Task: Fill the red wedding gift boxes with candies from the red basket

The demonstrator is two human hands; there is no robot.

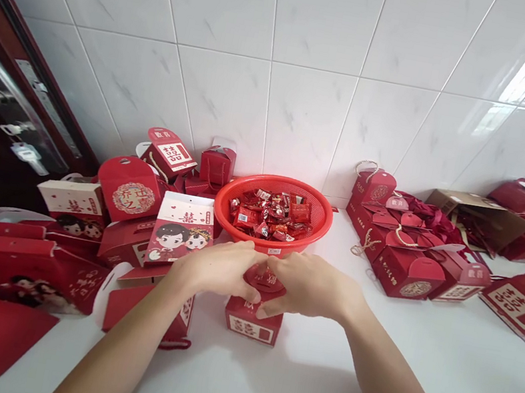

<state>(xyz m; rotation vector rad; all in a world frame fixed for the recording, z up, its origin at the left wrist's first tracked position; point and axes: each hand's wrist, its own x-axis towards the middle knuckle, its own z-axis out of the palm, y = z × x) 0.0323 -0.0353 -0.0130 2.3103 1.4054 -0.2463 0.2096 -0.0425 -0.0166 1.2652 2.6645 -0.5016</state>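
currently, on our white table (325, 384), a red basket (321, 231) of wrapped sweets (246, 216) stands just behind our small red box (252, 330), which sits upright before us. we judge that we are closing its top, and the next move calls for even pressure to line up the flap (266, 281). our left hand (222, 267) and right hand (312, 286) arch inward, wrists bent, seemingly gripping that top, thumbs nearly meeting in front, fingertips partly hidden.
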